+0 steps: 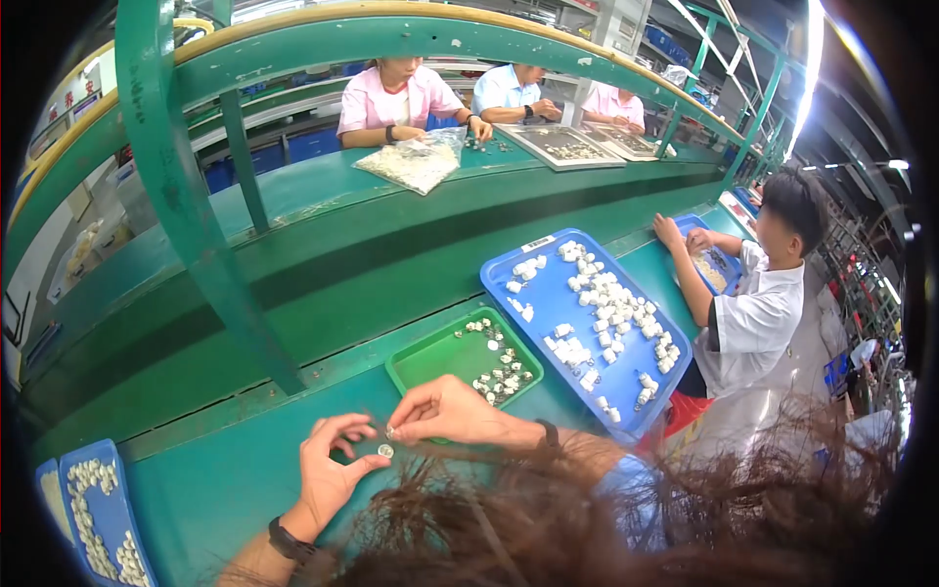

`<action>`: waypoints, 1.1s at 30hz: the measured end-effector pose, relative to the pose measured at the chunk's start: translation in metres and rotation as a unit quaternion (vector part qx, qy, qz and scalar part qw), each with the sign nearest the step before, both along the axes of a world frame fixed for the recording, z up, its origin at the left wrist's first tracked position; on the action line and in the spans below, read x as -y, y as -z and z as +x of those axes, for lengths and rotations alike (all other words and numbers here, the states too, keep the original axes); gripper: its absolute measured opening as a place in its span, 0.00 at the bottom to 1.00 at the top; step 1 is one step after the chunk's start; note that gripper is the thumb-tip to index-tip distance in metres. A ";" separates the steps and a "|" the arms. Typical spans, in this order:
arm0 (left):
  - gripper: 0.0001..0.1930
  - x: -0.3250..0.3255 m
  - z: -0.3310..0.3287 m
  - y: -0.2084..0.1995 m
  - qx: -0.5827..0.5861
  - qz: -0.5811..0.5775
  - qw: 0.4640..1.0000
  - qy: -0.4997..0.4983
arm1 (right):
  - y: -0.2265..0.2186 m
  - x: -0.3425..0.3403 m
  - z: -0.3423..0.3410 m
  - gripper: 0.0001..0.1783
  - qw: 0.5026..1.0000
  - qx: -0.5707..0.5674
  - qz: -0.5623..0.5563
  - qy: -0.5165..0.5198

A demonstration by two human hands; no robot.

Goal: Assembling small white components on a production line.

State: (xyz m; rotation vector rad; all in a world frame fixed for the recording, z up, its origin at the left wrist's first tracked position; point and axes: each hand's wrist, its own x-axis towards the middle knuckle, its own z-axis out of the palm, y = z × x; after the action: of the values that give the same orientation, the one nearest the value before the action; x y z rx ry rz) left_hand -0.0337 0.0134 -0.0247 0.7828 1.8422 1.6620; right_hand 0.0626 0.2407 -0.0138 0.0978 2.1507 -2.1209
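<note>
My left hand [331,464] is over the green bench, thumb stretched out and fingers apart, the fingertips slightly blurred. Right at its thumb tip is a small round whitish part [385,451]; whether it touches the thumb or lies on the bench, I cannot tell. My right hand [452,411] pinches a small part [390,432] between thumb and index finger, just above the round one. Its exact kind is too small to make out. Behind my right hand sits a green tray [419,364] with small white-and-metal parts gathered mostly along its right side.
A large blue tray [536,323] of white parts adjoins the green tray. Another blue tray [115,504] of whitish pieces is at lower left. A green post [186,196] rises at left. Across the bench, co-workers handle parts; another person [758,293] works at right.
</note>
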 end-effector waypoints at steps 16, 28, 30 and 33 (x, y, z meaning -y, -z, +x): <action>0.10 0.001 -0.005 0.024 0.020 0.019 0.996 0.088 | -0.013 -0.013 0.001 0.08 0.987 -0.089 0.131 -0.003; 0.12 0.006 -0.006 0.026 0.066 0.040 0.989 0.125 | -0.007 0.003 0.002 0.10 0.950 -0.181 0.253 -0.031; 0.12 0.006 -0.005 0.025 0.061 0.040 0.990 0.124 | -0.007 0.002 0.002 0.11 0.940 -0.200 0.274 -0.037; 0.12 0.006 -0.003 0.024 0.048 0.039 0.990 0.127 | -0.008 0.001 0.002 0.12 0.934 -0.214 0.283 -0.049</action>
State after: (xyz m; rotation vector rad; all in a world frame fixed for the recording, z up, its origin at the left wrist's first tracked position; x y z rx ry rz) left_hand -0.0370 0.0072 -0.0487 0.9137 1.5497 1.5842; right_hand 0.0646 0.2399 -0.0062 -0.4523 2.8834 -1.5054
